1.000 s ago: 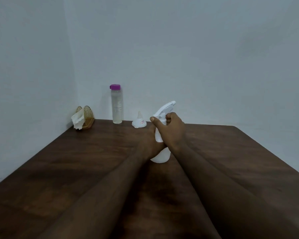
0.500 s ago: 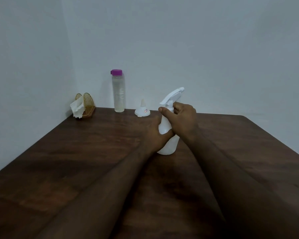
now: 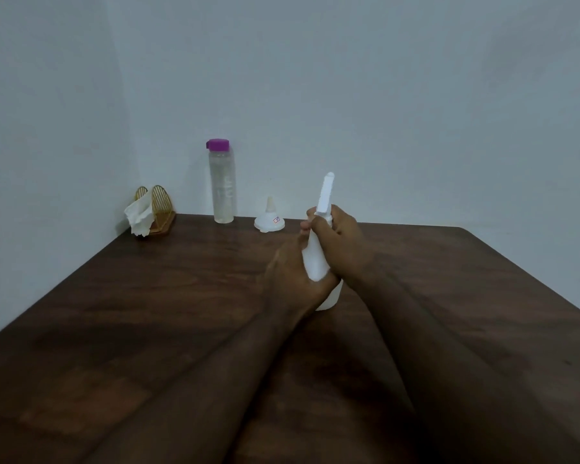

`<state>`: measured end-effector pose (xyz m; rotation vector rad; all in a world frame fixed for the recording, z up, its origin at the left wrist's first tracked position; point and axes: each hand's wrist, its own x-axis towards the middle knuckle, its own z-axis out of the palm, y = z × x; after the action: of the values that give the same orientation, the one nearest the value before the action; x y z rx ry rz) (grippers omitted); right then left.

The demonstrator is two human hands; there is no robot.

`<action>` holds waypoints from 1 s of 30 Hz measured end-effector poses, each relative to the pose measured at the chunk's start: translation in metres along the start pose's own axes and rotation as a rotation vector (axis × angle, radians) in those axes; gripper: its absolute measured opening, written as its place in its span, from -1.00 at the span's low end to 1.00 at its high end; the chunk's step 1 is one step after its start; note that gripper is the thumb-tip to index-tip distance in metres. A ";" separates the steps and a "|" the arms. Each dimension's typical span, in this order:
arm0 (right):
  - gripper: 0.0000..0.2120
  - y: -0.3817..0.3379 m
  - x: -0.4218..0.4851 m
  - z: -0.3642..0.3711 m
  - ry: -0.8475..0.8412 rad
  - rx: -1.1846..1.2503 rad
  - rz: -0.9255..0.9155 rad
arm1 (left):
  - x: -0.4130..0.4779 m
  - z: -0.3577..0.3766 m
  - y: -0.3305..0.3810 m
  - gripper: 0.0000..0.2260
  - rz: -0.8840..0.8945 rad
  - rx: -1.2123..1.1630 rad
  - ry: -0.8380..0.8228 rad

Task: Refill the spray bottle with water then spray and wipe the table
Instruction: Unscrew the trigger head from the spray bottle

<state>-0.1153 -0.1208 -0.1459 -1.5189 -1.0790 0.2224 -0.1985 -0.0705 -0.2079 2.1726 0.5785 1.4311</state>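
Gripping the white body of the spray bottle [image 3: 315, 266], the left hand [image 3: 292, 283] is curling its fingers round the lower half and steadying it. The right hand [image 3: 347, 239] is clamping fingers and thumb round the collar just under the spray head [image 3: 325, 192].

The head is turning. A second ago its nozzle was pointing off to the right, and now it is pointing away from the person, seen almost end-on. The body is keeping its place in the left hand. That reads as the person unscrewing the top, the opening step of the refill. The head is still sitting on the neck, and whether the thread is free yet cannot be told.

The bottle is standing near the middle of the dark wooden table [image 3: 148, 313], its base apparently resting on the wood.

Farther back, a white funnel [image 3: 268, 222] is lying mouth-down beside a clear water bottle [image 3: 222, 192] with its purple cap still on. A tissue [image 3: 137, 216] is hanging from a gold holder [image 3: 163, 202] in the left corner. All are sitting well apart from the hands, so pouring, spraying and wiping are all still waiting.
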 end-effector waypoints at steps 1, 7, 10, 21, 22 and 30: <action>-0.84 -0.004 -0.001 -0.001 -0.023 0.067 0.024 | -0.002 -0.007 -0.001 -0.36 -0.018 0.023 -0.057; -0.88 -0.014 -0.006 -0.012 -0.116 0.320 0.101 | -0.004 -0.010 0.002 -0.07 -0.175 -0.249 -0.078; -0.90 -0.012 -0.006 -0.004 -0.067 0.278 0.079 | 0.001 -0.006 -0.007 0.03 -0.260 -0.401 -0.093; -0.83 -0.007 -0.009 -0.005 0.065 0.160 -0.093 | 0.023 0.001 0.003 0.13 -0.119 -0.356 -0.143; -0.80 -0.004 -0.009 -0.004 0.068 0.141 -0.087 | 0.024 0.003 0.004 0.09 -0.113 -0.335 -0.136; -0.80 0.005 -0.010 0.006 0.240 0.006 -0.112 | 0.025 0.015 -0.005 -0.25 -0.178 -0.302 -0.074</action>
<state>-0.1230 -0.1234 -0.1562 -1.4337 -0.9666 -0.0338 -0.1763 -0.0545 -0.1977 1.8793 0.4808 1.2492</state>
